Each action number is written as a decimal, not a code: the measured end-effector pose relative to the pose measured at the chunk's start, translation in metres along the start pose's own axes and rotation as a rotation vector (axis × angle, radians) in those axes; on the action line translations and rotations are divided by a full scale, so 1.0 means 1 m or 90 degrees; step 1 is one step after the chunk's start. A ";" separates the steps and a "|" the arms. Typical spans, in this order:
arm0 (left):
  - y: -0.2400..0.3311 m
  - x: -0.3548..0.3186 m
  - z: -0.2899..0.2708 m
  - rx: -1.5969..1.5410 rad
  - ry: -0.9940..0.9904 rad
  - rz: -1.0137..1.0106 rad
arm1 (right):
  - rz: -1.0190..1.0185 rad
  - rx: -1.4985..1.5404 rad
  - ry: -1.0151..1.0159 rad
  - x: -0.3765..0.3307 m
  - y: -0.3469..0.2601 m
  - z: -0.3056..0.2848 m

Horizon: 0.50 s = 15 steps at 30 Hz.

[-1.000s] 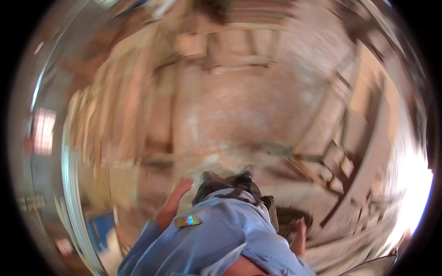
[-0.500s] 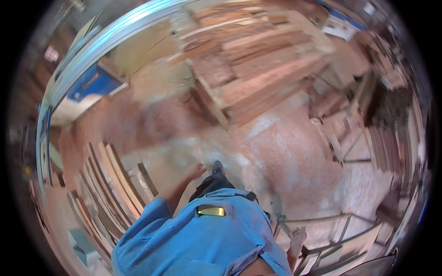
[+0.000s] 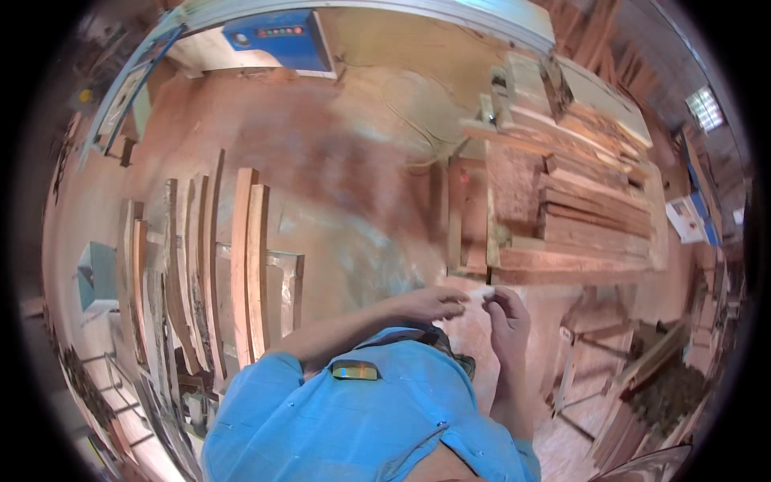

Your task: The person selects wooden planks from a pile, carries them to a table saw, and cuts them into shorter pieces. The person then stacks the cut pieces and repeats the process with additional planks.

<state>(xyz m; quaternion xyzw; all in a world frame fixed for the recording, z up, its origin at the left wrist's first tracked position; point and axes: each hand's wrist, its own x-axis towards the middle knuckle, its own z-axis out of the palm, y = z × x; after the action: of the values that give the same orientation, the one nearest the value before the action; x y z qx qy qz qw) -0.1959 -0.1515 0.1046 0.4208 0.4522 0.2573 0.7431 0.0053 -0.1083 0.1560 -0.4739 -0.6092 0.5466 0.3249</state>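
My left hand (image 3: 438, 304) is raised in front of my waist with its fingers curled; whether anything lies inside them is hidden. Close by on the right, my right hand (image 3: 509, 315) is pinched at the fingertips. A small whitish thing (image 3: 477, 295) shows at those fingertips, in the gap between the two hands, too small and blurred to name. Beyond my right hand a low wooden frame holds a stack of sawn boards (image 3: 594, 210).
Several long timbers (image 3: 249, 265) lean on a rack at the left. A blue control panel (image 3: 277, 38) stands at the far left, below a long metal beam (image 3: 369, 6). On the right are a wooden stand (image 3: 590, 361) and more timber. Thin cords lie on the dusty floor (image 3: 337, 185).
My view has swung to the right and steadied. Both hands have come up from my sides and met in front of my waist, where a small whitish thing now shows between them.
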 end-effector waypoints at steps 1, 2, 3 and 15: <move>0.013 0.001 -0.003 -0.008 -0.026 0.009 | -0.108 -0.061 -0.087 0.025 -0.023 0.012; -0.006 0.013 -0.007 0.023 -0.034 0.109 | -0.175 -0.072 -0.171 0.045 -0.042 0.030; -0.021 0.028 -0.016 0.062 -0.057 0.208 | -0.240 -0.088 -0.239 0.063 -0.063 0.044; 0.023 -0.008 -0.159 -0.291 0.152 0.185 | -0.720 -0.005 -0.581 0.181 -0.203 0.264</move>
<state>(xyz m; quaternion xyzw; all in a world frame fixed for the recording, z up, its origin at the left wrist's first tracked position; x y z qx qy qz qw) -0.3408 -0.0831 0.0905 0.2696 0.4022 0.5038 0.7154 -0.3427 -0.0245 0.2812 0.1876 -0.8378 0.4359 0.2699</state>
